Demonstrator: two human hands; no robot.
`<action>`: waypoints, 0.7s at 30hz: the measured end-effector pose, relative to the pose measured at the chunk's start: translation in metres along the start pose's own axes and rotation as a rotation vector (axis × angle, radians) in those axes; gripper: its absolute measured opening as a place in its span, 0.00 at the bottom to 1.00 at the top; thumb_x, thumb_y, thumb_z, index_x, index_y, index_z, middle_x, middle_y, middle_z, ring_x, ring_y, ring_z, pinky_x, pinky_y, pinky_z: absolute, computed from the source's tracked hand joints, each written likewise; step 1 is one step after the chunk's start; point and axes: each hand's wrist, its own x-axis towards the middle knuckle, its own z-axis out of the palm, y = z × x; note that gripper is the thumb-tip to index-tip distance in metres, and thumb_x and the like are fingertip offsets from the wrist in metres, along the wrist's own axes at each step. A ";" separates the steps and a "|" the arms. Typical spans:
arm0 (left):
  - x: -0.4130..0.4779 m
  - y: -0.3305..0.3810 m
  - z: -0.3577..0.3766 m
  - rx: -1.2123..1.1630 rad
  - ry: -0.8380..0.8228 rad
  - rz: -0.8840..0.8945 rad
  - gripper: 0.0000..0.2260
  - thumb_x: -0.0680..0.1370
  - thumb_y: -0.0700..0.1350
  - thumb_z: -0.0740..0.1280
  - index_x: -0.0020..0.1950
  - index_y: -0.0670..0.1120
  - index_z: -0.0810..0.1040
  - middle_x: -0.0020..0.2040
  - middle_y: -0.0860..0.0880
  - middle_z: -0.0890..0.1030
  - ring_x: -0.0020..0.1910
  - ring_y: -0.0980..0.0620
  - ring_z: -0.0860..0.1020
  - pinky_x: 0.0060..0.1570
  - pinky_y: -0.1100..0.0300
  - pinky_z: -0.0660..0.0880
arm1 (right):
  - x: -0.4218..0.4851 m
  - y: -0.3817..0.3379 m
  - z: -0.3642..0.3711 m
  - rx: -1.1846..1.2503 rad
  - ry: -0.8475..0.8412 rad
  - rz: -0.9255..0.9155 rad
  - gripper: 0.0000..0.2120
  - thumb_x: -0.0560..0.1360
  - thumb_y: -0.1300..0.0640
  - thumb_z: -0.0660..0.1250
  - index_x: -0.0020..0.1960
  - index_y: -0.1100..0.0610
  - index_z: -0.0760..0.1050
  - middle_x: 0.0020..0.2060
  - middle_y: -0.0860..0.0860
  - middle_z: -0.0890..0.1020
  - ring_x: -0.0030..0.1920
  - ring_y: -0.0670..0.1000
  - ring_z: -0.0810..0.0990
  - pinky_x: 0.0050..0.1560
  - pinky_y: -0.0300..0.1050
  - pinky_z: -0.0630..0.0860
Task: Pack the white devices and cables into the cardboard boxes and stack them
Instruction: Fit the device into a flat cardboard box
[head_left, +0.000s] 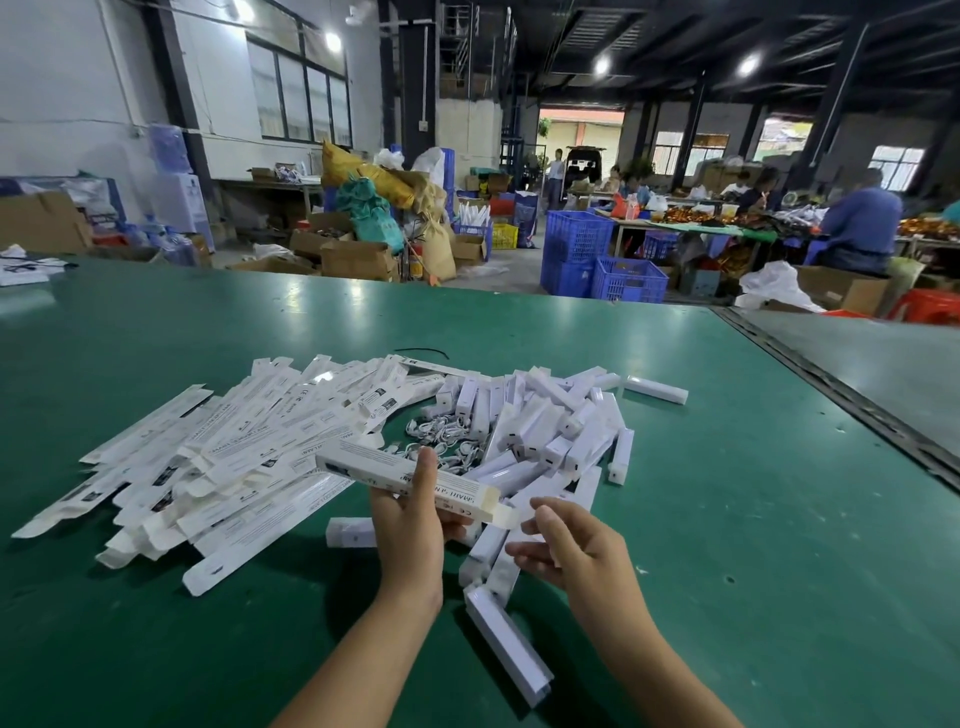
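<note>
The cardboard box (363, 466) you are working on sits lower centre of the frame, lifted above the desk (727, 519) and lying slantwise, its left end higher in the frame and its right end lower. Your left hand (410, 530) has the grip closed round it, thumb (428, 462) on top and the other fingers underneath. The end flap at the box's right end stands open. Your right hand (574, 548) hangs just beside that flap with its grip loose and spread, holding nothing; whether a fingertip touches the flap cannot be told. Behind the box, in the middle of the frame, lies a tangle of white cables (447, 441). Left of it, a heap of flat boxes (218, 457) fans out toward the left edge. Right of it, the white devices (545, 431) lie piled crosswise, and one lone device (506, 644) lies between your forearms at the bottom. Farther back, a thin black cord (421, 352) lies on the desk. Beyond the desk's edge, blue crates (597, 254) are stacked on the floor, and people (862, 223) sit at tables in the upper right.
</note>
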 end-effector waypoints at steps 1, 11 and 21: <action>0.000 0.000 0.000 0.001 -0.003 0.000 0.25 0.76 0.58 0.69 0.69 0.49 0.70 0.49 0.46 0.83 0.36 0.53 0.83 0.28 0.61 0.77 | 0.000 0.000 -0.001 -0.029 0.003 -0.009 0.07 0.81 0.59 0.61 0.53 0.58 0.78 0.40 0.50 0.85 0.39 0.57 0.85 0.40 0.44 0.81; -0.006 0.001 0.001 0.009 -0.039 0.011 0.31 0.69 0.63 0.69 0.68 0.50 0.69 0.48 0.44 0.83 0.35 0.52 0.83 0.27 0.59 0.78 | 0.005 0.005 -0.016 -0.326 0.131 -0.087 0.06 0.79 0.52 0.64 0.45 0.43 0.75 0.26 0.41 0.68 0.27 0.44 0.64 0.30 0.37 0.65; -0.015 0.008 0.004 -0.002 -0.058 0.039 0.19 0.69 0.61 0.69 0.56 0.56 0.72 0.46 0.46 0.83 0.35 0.54 0.83 0.29 0.57 0.80 | -0.002 -0.004 -0.006 -0.087 -0.061 0.033 0.05 0.83 0.60 0.55 0.52 0.60 0.68 0.41 0.56 0.75 0.39 0.49 0.80 0.47 0.42 0.80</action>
